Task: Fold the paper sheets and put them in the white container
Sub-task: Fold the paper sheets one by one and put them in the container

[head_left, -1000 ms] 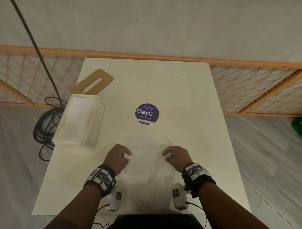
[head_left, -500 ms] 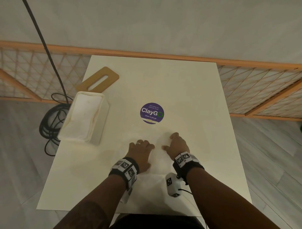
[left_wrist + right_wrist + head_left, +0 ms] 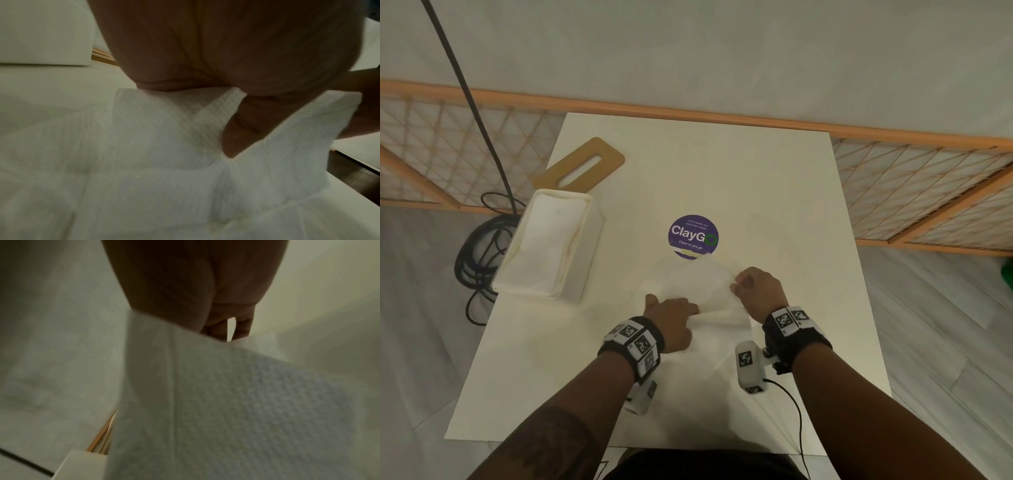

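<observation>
A white embossed paper sheet (image 3: 693, 282) lies on the white table (image 3: 774, 192), just below a purple sticker. My left hand (image 3: 681, 310) rests flat on its near part, fingers straight; in the left wrist view the thumb (image 3: 240, 129) presses the paper sheet (image 3: 144, 146). My right hand (image 3: 738, 284) pinches the sheet's right edge and holds it raised off the table. In the right wrist view the lifted paper sheet (image 3: 236, 402) hangs below the curled fingers (image 3: 242, 327). The white container (image 3: 582, 253) stands at the left with folded sheets inside.
A wooden lid (image 3: 582, 168) with a slot lies behind the container. The round purple sticker (image 3: 693, 236) marks the table's middle. Black cables (image 3: 479, 260) coil on the floor at the left, and an orange lattice fence (image 3: 914, 192) runs behind the table.
Both hands left the sheet's two sides and moved forward. The right hand now pinches and lifts the right edge, while the left hand has slid onto the sheet and presses it flat.
</observation>
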`<state>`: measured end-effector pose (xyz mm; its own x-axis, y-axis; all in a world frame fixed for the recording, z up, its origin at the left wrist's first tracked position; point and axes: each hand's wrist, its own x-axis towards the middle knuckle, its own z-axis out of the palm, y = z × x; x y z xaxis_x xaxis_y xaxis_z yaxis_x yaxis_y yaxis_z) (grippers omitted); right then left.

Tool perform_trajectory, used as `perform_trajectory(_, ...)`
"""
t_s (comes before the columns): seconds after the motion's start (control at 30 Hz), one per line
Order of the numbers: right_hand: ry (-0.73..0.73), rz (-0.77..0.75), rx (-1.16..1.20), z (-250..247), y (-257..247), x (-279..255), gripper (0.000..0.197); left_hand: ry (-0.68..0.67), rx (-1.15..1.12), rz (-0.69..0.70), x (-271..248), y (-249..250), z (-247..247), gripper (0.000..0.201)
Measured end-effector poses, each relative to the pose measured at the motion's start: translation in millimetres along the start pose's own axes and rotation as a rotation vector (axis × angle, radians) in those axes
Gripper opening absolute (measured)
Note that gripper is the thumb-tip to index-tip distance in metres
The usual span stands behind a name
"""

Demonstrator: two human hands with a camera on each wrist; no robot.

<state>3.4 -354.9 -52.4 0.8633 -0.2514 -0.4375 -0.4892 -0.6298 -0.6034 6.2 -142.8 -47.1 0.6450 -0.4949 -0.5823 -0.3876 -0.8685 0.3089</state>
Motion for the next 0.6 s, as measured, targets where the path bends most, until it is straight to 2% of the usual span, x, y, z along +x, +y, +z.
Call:
perform_trajectory(0.07, -0.021, -0.017, -0.004, -4, -1, 1, 0.008, -0.046, 0.051, 0.019, 0, 2, -8, 0.047)
perform_trajectory(0.17, -0.024, -0.004, 0.014, -9, -3, 4, 0.006, -0.08, 0.013, 0.041, -2, 6, -17, 0.041)
perform_trajectory(0.27, 0.077, 0.001, 0.038, -15, -1, 6, 0.005, -0.155, -0.082, 0.015, -2, 11, -22, 0.041)
perform_trajectory(0.43, 0.236, -0.078, 0.145, -25, -1, 5, 0.006, -0.234, -0.044, -0.029, 1, 9, -17, 0.041)
perform_trajectory(0.53, 0.288, -0.124, 0.184, -34, -2, 7, 0.015, -0.207, 0.02, -0.051, 5, 7, -11, 0.045)
perform_trajectory(0.6, 0.255, -0.152, 0.193, -39, -4, 11, 0.02, -0.131, 0.098, -0.069, 7, 4, -9, 0.054)
